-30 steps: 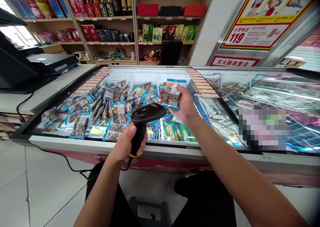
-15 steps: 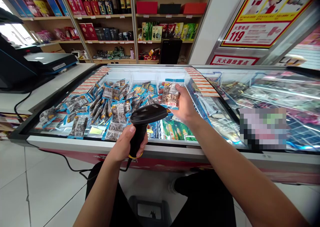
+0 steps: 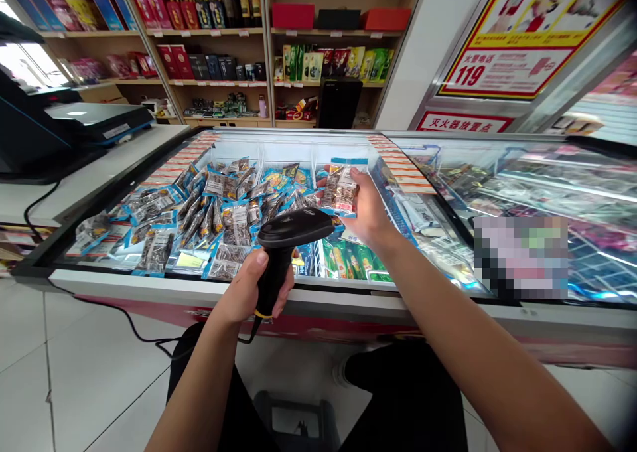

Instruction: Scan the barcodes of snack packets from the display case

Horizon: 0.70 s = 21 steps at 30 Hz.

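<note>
Stands close against the front rim of a long chest freezer [image 3: 348, 302] crossing the middle of the frame, with free room for moving only above its open left half. Grips with the left hand [image 3: 249, 293], lower centre, the handle of a black plastic scanner [image 3: 293, 229], fingers closed tight around it, the head aimed up and right over the rim. Pinches with the right hand [image 3: 371, 213], just right of centre, a small clear packet [image 3: 340, 190] with blue edges, pressed between thumb and fingers, held above the goods and just beyond the scanner head, not touching it. Under both hands, a loose heap of similar shiny packets [image 3: 209, 206] at the left and some green packets [image 3: 348, 259] near the front rim. To the right, a flat glass lid [image 3: 522, 180], full of reflections. At the left, a pale counter [image 3: 89, 180] with a black machine [image 3: 94, 123], and a thin black cable [image 3: 129, 319] hanging down to the floor [image 3: 74, 372] of smooth pale tiles, open in the lower left. Across the upper part, wooden shelves [image 3: 223, 37] with boxes and bottles; in the upper right, a yellow and red poster [image 3: 522, 34].
</note>
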Available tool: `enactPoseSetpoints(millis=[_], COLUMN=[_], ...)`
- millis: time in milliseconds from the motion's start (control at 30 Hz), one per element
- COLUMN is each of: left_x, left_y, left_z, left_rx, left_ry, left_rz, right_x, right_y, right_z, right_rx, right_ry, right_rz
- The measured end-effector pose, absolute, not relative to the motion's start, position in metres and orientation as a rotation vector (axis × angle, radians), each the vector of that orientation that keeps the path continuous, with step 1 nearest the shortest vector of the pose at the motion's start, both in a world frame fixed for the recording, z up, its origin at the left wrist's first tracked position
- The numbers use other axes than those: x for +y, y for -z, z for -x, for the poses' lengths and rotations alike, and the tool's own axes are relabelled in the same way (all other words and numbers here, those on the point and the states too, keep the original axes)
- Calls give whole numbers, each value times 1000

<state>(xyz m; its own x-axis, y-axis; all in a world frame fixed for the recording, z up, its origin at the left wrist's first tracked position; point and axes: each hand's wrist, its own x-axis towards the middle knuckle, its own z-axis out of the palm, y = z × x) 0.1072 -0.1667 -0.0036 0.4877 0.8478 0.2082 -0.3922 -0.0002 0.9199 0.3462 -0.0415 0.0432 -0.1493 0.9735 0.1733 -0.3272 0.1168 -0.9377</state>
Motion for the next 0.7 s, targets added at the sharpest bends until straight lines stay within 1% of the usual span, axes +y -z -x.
enactPoseSetpoints(millis=[433, 700], left_x=[-164, -165], left_y=[10, 4], left_z=[-109, -112], left_rx=[505, 509], left_ry=[-1092, -1117], left_rz=[-1258, -1249], right_x=[-48, -45], right_y=[-51, -49], right_z=[-345, -346], right_rx=[-1164, -1169], right_ry=[-1293, -1257], right_rz=[841, 894])
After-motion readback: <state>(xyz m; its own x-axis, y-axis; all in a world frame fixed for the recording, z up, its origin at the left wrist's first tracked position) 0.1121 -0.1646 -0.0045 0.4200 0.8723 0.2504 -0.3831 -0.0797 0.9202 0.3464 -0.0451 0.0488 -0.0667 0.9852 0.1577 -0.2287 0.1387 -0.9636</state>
